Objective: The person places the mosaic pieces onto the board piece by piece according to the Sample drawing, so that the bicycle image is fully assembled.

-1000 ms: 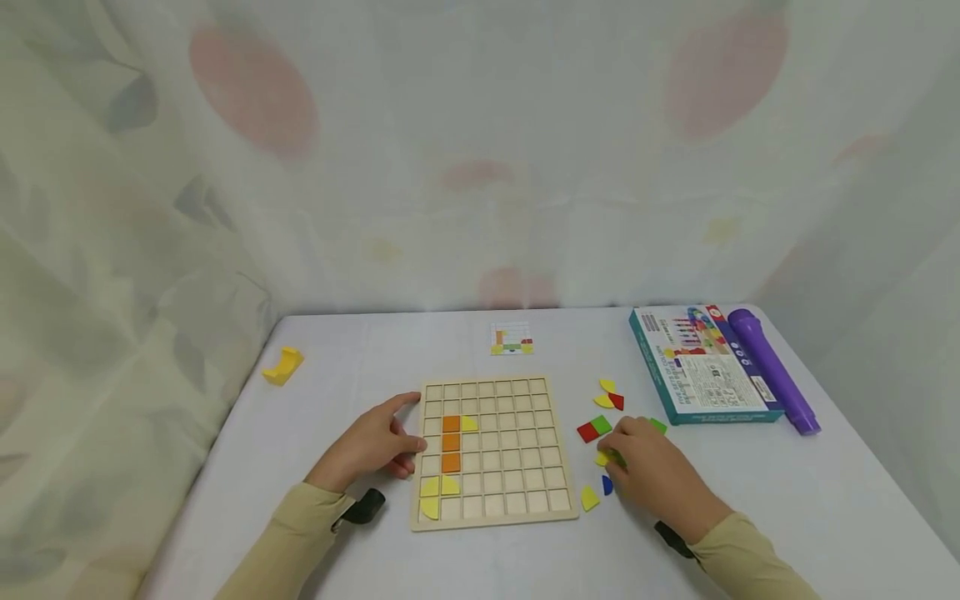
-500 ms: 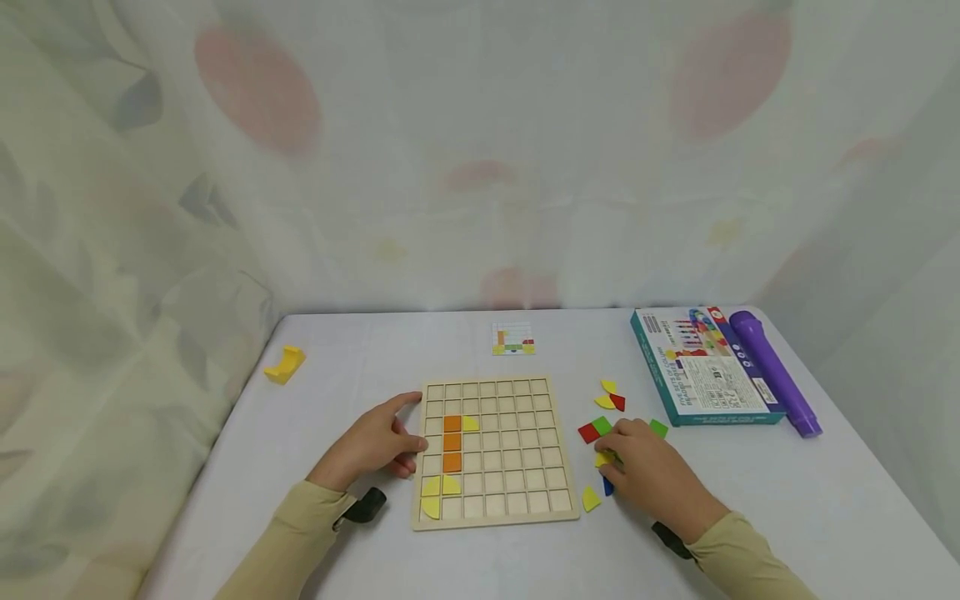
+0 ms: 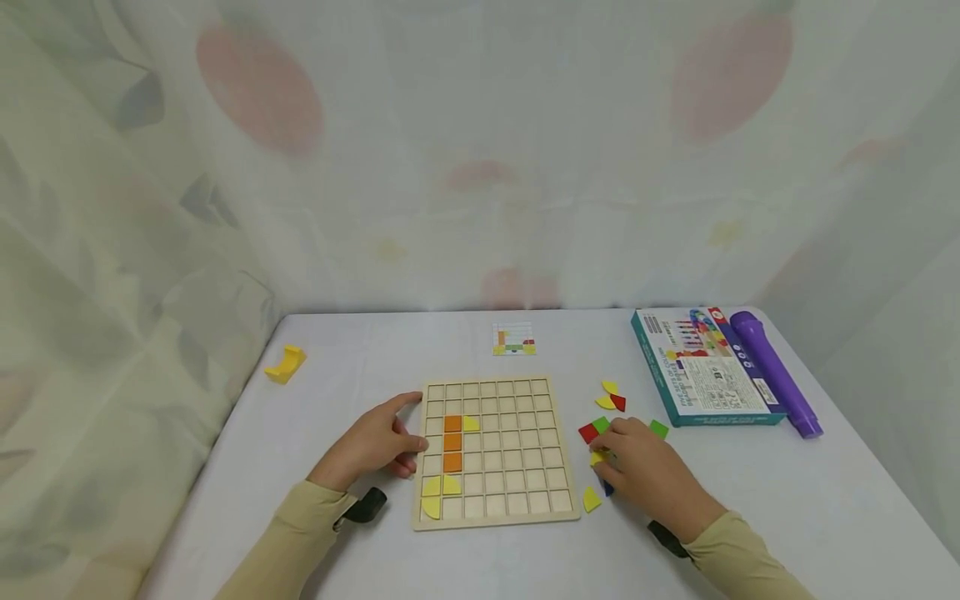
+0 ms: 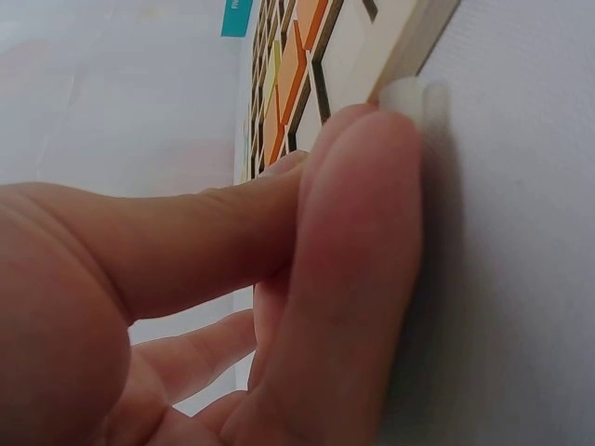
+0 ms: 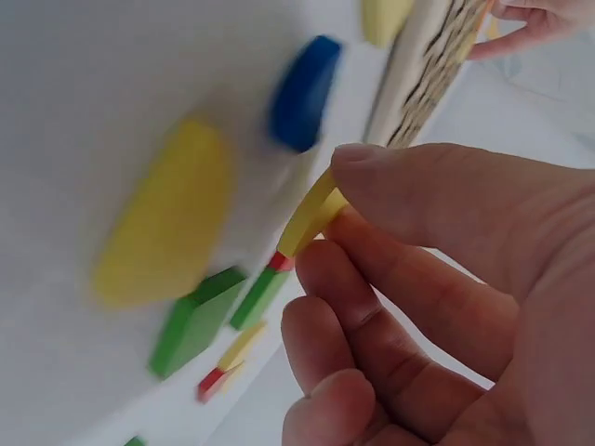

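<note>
A wooden grid board point(image 3: 531, 459) lies on the table, holding orange squares point(image 3: 452, 442) and yellow quarter-circle pieces point(image 3: 431, 507) in its left part. My left hand point(image 3: 371, 444) rests at the board's left edge, index finger and thumb touching it; the left wrist view shows fingertips against the rim. To the right of the board, my right hand point(image 3: 651, 468) pinches a yellow quarter-circle piece point(image 5: 310, 216) between thumb and index finger. Beneath it in the right wrist view lie a blue piece point(image 5: 305, 93), another yellow piece point(image 5: 172, 218) and a green piece point(image 5: 193, 323).
Beyond the board lies a pattern card point(image 3: 513, 340). A flat game box point(image 3: 708, 371) and a purple microphone-shaped stick point(image 3: 772, 371) stand at the back right. Loose red pieces point(image 3: 588, 433) and a yellow piece point(image 3: 592, 499) lie beside the board. A yellow curved object point(image 3: 286, 365) is far left.
My right hand has shifted slightly left with the yellow piece, now covering more of the blue piece. The left hand and the pieces on the board have stayed put.
</note>
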### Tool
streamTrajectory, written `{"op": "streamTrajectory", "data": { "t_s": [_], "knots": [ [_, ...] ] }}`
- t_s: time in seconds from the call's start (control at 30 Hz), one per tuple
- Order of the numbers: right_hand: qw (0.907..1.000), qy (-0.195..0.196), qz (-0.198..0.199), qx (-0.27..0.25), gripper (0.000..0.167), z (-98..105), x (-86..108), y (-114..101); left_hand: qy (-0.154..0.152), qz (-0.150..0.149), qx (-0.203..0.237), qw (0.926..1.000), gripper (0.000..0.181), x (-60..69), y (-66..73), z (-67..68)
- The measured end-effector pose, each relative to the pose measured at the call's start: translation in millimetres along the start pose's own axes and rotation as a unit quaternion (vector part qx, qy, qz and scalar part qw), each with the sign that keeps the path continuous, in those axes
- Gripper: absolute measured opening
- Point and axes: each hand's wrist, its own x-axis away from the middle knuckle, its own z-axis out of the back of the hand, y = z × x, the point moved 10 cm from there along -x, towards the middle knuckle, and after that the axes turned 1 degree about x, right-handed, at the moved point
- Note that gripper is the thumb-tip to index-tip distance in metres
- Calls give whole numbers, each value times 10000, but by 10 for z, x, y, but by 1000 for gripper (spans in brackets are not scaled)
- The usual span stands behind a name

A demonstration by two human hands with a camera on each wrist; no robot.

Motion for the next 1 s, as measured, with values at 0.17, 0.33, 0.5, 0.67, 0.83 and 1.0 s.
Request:
{"op": "streamTrajectory", "data": {
  "t_s": [0.17, 0.33, 0.5, 0.67, 0.83, 1.0],
  "knots": [
    [9996, 35, 161, -234, 18, 16, -61, -240, 7, 13, 18, 10000, 91, 2, 0, 6],
    [9978, 10, 581, -308, 19, -51, -135, -612, 38, 23, -15, 10000, 90, 2, 0, 13],
    [9898, 201, 1375, -306, 16, -89, -165, -1091, 34, 40, -25, 10000, 90, 7, -6, 4],
    [9821, 66, 1859, -304, 16, -171, -196, -1519, 20, 32, -27, 10000, 89, 9, -4, 4],
    [9749, 6, 2218, -189, 16, -252, -197, -1841, 9, 60, -48, 10000, 89, 8, -10, 5],
    [9694, 34, 2451, -109, 15, -314, -171, -2013, 0, 61, -21, 10000, 89, -1, -6, 5]
  ]
}}
